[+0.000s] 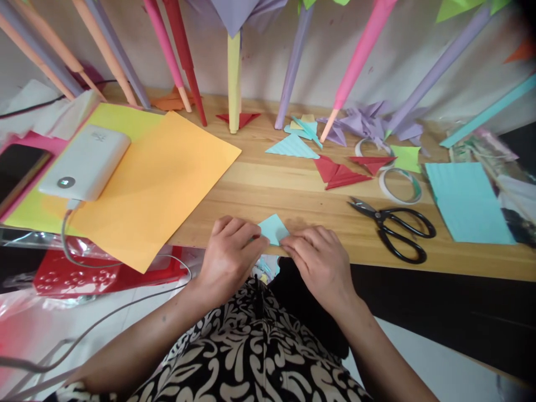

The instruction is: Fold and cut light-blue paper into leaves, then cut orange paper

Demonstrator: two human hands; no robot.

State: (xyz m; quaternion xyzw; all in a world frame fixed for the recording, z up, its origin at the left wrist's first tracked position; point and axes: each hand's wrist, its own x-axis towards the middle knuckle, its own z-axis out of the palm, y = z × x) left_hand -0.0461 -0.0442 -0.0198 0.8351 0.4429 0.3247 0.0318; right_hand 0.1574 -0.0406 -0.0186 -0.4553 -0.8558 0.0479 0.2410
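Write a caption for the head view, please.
Left hand and right hand hold a small blue paper, scissors lying to the right.

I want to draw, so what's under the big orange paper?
Yellow-green paper and the wooden table peek out from under the orange paper. Whatever else lies beneath its middle is hidden.

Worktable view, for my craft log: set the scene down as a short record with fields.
In hand: small blue paper, at the table's near edge
Left hand: fingers at its left side
Right hand: fingers at its right side
Scissors: right of the right hand
Tape rolls: two, beyond the scissors
Power bank: on coloured sheets, cable plugged in
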